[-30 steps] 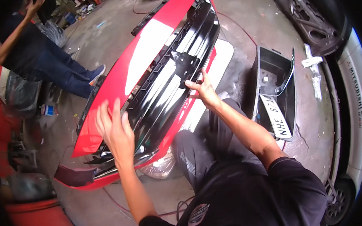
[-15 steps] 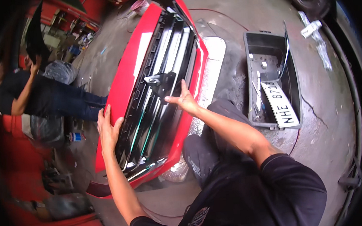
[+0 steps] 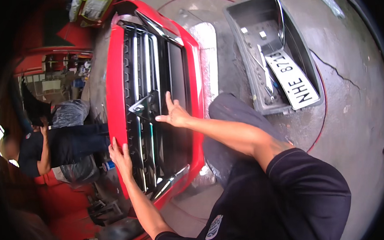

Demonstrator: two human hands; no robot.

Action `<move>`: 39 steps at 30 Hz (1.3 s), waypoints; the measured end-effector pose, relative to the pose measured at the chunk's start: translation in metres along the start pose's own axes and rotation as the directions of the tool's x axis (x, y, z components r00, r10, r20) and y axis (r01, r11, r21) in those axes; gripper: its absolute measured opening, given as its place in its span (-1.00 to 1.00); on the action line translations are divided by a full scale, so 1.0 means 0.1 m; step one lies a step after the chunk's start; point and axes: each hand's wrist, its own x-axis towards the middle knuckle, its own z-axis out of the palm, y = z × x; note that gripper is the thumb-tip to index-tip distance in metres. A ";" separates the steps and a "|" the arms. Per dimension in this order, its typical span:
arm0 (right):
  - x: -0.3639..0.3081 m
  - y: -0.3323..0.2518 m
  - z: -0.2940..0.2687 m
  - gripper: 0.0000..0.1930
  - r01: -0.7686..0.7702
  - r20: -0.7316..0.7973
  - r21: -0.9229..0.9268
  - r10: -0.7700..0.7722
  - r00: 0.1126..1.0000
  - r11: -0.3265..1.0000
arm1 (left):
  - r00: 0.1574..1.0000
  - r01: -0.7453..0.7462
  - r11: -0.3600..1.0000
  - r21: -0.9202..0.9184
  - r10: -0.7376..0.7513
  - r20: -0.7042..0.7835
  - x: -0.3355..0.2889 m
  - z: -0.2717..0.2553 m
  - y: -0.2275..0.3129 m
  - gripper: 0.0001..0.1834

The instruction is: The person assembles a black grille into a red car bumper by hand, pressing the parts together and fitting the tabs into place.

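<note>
A red car bumper (image 3: 116,89) with a black and chrome grille (image 3: 146,61) stands in front of me. My left hand (image 3: 123,158) rests on the red strip along its left side, fingers and thumb apart. Over the grille's middle is my right hand (image 3: 174,113), with forefinger and thumb spread and the other fingers partly hidden. Its thumb tip is beside a glossy dark emblem plate (image 3: 145,106), set across the slats; whether it touches cannot be made out.
To the right is a dark plastic bin (image 3: 261,109) holding a white licence plate (image 3: 291,81) and small parts. A red hose (image 3: 324,116) runs along the floor. At the left another person (image 3: 66,143) stands holding a dark panel, near plastic-wrapped items (image 3: 70,114).
My view has turned, so the bumper appears more upright and the bin higher. My left hand remains on the red strip and my right hand near the emblem plate. The co-worker's dark panel appears lower.
</note>
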 end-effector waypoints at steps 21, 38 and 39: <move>0.39 -0.11 -0.44 0.55 0.158 -0.108 -0.059 -0.163 0.981 0.986 | 0.986 0.150 0.986 0.078 -0.155 0.067 -0.04 -0.13 0.44 0.16; 0.82 -0.23 -0.83 0.31 0.436 -0.070 -0.460 -0.521 0.850 0.773 | 0.984 -0.120 0.984 -0.134 0.135 0.113 2.20 0.39 1.13 -0.11; 0.84 -0.25 -0.87 0.28 0.426 -0.054 -0.502 -0.518 0.853 0.753 | 0.982 -0.116 0.985 -0.131 0.134 0.136 2.28 0.39 1.19 -0.09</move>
